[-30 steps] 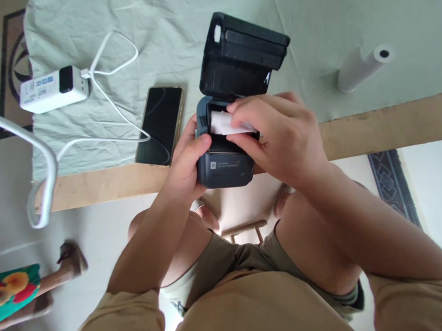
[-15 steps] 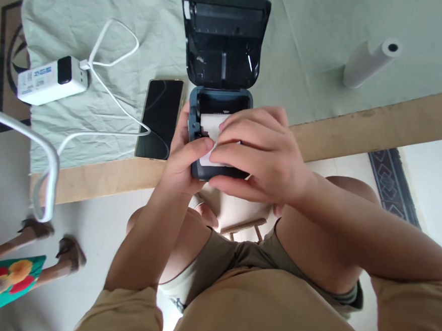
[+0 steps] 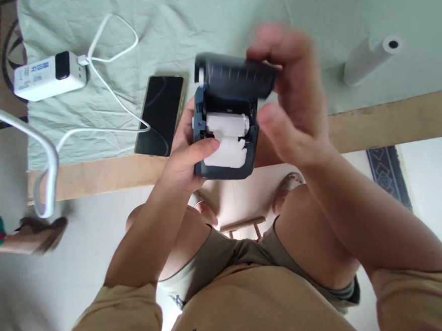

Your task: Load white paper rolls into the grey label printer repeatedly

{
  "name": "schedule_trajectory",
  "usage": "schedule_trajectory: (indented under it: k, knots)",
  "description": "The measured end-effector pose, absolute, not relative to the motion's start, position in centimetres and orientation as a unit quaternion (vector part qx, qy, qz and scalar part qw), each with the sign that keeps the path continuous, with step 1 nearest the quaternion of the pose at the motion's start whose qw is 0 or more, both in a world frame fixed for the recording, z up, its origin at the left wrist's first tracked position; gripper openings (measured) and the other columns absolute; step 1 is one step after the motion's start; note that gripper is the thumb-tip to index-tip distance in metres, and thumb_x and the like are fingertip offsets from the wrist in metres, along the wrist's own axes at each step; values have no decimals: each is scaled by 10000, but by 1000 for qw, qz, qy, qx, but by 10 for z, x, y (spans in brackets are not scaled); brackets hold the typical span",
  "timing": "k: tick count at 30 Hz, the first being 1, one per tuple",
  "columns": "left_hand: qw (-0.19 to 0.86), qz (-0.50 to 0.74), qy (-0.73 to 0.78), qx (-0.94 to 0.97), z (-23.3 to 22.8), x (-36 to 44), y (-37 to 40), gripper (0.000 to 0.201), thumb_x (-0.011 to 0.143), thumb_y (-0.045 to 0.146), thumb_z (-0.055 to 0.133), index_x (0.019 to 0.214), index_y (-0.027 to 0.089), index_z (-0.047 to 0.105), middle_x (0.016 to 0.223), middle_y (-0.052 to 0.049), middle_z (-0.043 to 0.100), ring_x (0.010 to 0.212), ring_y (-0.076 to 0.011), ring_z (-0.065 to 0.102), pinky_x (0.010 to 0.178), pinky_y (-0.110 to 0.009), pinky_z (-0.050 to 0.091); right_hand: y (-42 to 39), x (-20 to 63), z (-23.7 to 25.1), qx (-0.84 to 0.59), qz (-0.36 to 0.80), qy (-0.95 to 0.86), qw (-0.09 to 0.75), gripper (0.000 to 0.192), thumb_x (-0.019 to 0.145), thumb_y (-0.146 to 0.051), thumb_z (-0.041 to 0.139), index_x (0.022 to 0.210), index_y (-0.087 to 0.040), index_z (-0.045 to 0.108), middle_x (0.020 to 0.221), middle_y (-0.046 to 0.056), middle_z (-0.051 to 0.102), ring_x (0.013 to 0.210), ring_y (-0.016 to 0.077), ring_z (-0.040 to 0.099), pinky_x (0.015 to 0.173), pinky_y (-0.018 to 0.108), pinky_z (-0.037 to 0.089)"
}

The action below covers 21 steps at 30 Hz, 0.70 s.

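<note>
My left hand (image 3: 191,151) is closed round the left side of a small dark portable printer (image 3: 224,174), at the table's front edge. Its thumb presses the loose end of a white paper roll (image 3: 226,124) that lies inside the printer; the paper strip reaches over the front edge of the compartment. My right hand (image 3: 294,95), blurred by motion, has its fingers curled at the upper right corner of the printer's lid (image 3: 238,78), with the thumb held apart. The lid is tilted partway over the compartment.
A black phone (image 3: 160,116) lies left of the printer, crossed by a white cable (image 3: 108,94) from a white power bank (image 3: 49,78). Another paper roll (image 3: 370,62) rests on the green cloth (image 3: 216,14) at right. At lower left a person's foot (image 3: 38,233) shows.
My right hand has left the paper and moved up to the lid. The lid has swung from wide open to partly lowered. The other person's legs have shifted left.
</note>
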<state>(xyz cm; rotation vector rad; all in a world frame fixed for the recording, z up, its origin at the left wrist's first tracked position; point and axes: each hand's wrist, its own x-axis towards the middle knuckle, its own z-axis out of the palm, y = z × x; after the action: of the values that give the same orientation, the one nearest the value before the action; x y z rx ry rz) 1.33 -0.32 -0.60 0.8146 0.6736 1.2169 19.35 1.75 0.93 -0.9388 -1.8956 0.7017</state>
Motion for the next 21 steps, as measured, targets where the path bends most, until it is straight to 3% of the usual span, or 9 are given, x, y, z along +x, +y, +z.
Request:
schedule_trajectory:
  k: [2,4,7,12,16,21]
  knots:
    - [691,548,321,344,-6,13,-4,431,716,142,707,1123,273,657,851,33,717,702,-100,671,590,-192,526,14,190,10,-365,221,-790,441,316,902,-451,471,1161,-275,517,1268,53,508,1231,195,491,1102,401,432]
    - [688,546,335,340,-6,12,-5,426,714,135,707,1112,278,659,851,30,710,678,-101,658,576,-203,515,12,188,10,-356,213,-799,435,268,879,-430,513,1081,-260,562,1218,69,551,1234,213,498,1086,431,450]
    - [672,551,335,364,-5,12,-6,416,714,191,723,1110,292,647,874,24,709,702,-127,664,578,-230,513,11,186,8,-354,278,-765,461,359,871,-459,523,1165,-252,530,1261,80,546,1238,229,506,1042,432,489]
    - [686,543,305,377,-5,13,-7,402,771,425,683,1132,266,606,984,-32,713,929,-225,700,681,-311,551,10,182,2,-340,436,-698,457,524,857,-449,575,1303,-248,389,1268,71,540,1109,194,587,938,367,540]
    - [690,531,317,376,-4,13,-8,303,798,364,655,1077,252,617,879,-39,704,1041,-248,694,584,-264,512,10,181,0,-326,463,-688,453,548,822,-441,631,1270,-256,374,1320,66,501,1104,182,581,922,346,542]
    - [691,524,330,372,-2,12,-7,279,802,302,636,1074,241,619,817,-27,702,1007,-244,708,508,-238,459,11,182,-4,-329,467,-681,458,592,812,-486,650,1271,-238,369,1292,79,513,1103,174,570,897,324,539]
